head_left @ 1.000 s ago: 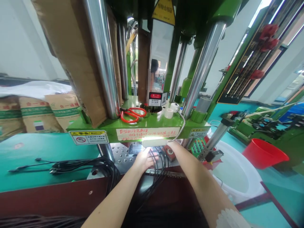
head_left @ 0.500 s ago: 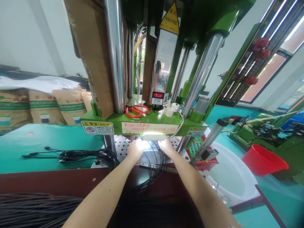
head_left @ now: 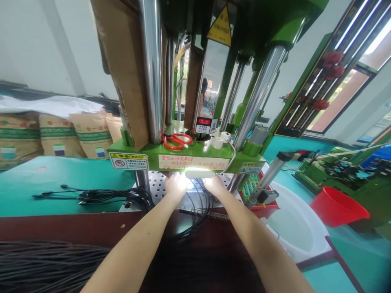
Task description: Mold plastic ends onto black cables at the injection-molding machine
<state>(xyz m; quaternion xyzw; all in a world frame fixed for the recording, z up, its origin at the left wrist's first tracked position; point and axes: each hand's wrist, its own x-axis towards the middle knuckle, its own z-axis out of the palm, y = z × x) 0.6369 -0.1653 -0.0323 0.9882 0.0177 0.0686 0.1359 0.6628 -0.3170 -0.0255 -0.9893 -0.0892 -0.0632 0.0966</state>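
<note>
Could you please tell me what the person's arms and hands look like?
The left forearm and right forearm are bare, with no sleeve in view. The left hand and right hand are ungloved, and no watch or bracelet shows. Whether rings are worn is unclear.

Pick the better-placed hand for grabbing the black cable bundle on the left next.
Probably the left hand: it is nearer the cable bundle, while the right hand would have to cross the left arm. Both hands reach in beneath the green plate; what either holds is hidden.
</note>
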